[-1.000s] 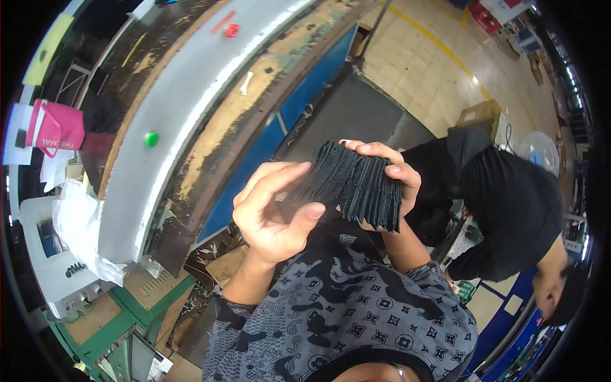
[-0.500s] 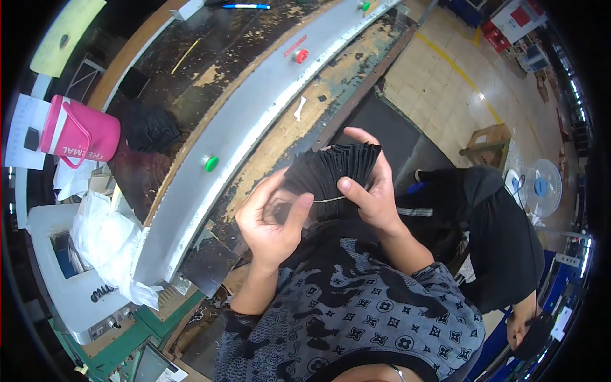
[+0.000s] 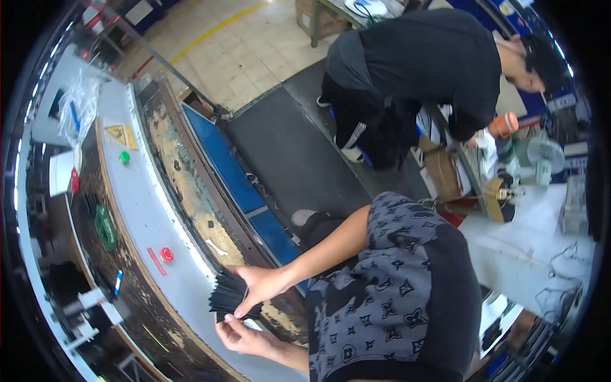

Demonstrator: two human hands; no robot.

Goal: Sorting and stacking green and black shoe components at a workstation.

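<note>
A fanned bundle of thin black pieces point(image 3: 228, 294), their material unclear, is held over the edge of the grey-topped workbench. My right hand point(image 3: 262, 284) grips it from the far side, thumb across the front and fingers partly hidden. A thin pale band or cord shows by the thumb. On the bundle's near end, my left hand point(image 3: 243, 336) closes its thumb and fingertips on the pieces' lower edge.
On the bench strip point(image 3: 143, 210) are a red button point(image 3: 167, 254) and a green button point(image 3: 124, 157). A blue pen point(image 3: 118, 282) lies on the worn dark board. Another person point(image 3: 426, 63) bends over a work surface at the far right, near a small fan point(image 3: 545, 153).
The view has swung sharply to the right, bringing the floor and the other person into the middle. Both hands still hold the black bundle; my left hand has moved onto its lower edge.
</note>
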